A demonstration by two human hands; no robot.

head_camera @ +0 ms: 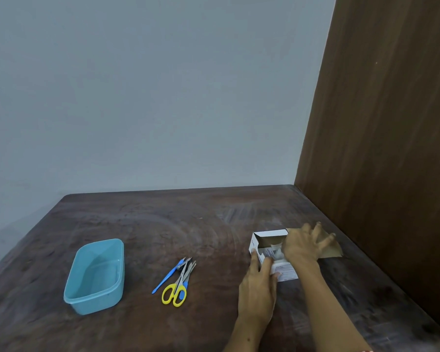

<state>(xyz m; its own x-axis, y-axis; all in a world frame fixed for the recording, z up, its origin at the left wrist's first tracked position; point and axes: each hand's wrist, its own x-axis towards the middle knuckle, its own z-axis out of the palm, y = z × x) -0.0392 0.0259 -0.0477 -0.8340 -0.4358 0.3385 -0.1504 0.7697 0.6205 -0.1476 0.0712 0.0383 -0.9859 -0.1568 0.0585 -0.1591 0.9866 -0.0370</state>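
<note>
1 blue tub [94, 304], 1 white box [269, 233], 1 yellow scissors [180, 282].

A white box [269, 233], printed with small dark text, is showing a plain brown flap [333, 250]. A tub [95, 305] is glowing light blue. Scissors [174, 293] are showing yellow handles with blue inserts. The table [163, 224] is showing dark brown swirled grain; the wall [137, 97] is looking grey-blue.
</note>
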